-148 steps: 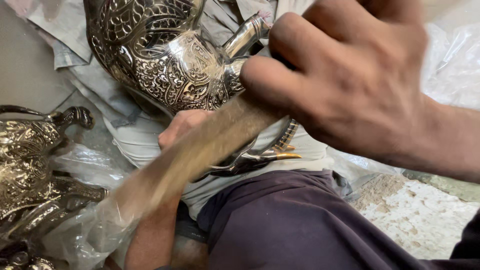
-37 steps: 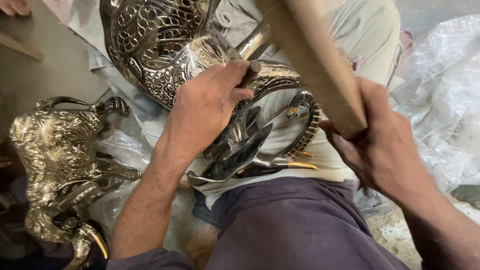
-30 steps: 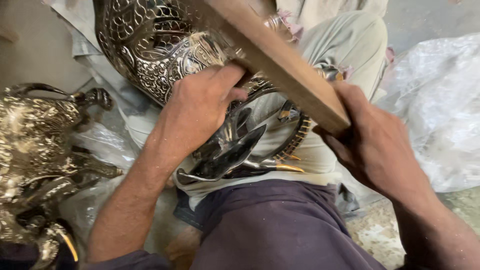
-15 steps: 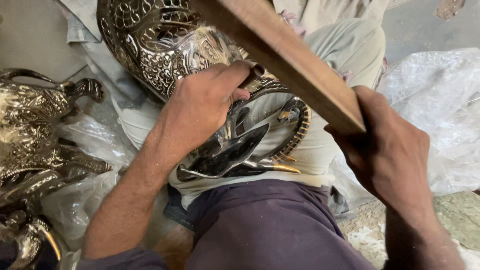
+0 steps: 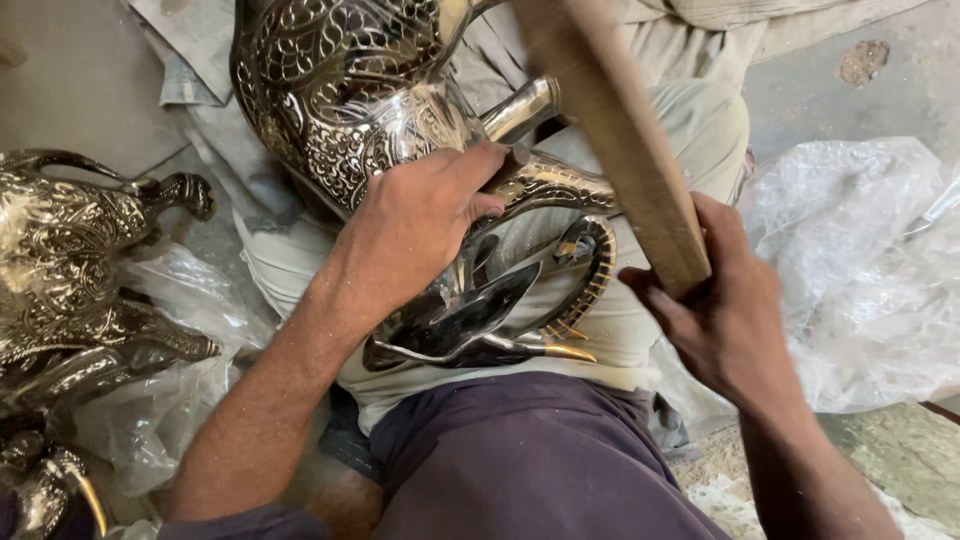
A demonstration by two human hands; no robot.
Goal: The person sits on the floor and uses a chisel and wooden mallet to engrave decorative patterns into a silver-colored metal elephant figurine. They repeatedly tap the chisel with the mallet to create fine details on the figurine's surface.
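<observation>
An engraved, shiny metal animal figure (image 5: pixel 350 90) lies across my lap, its head with curved horns (image 5: pixel 560 290) pointing toward me. My left hand (image 5: pixel 415 225) presses on its neck and pinches a small dark punch (image 5: pixel 517 157) against the metal. My right hand (image 5: pixel 725 310) grips a long wooden stick (image 5: pixel 615 140) that rises up and away over the figure's neck. The top of the stick runs out of the picture.
A second engraved metal animal figure (image 5: pixel 70 260) lies at the left on crumpled clear plastic (image 5: pixel 150 420). More clear plastic sheet (image 5: pixel 860 270) lies at the right on the concrete floor (image 5: pixel 860 60). Pale cloth (image 5: pixel 200 40) is spread beneath the figure.
The wooden stick has swung upright from a flatter slant, and my right hand has shifted slightly left. My left hand stays on the figure's neck. The view has moved a little.
</observation>
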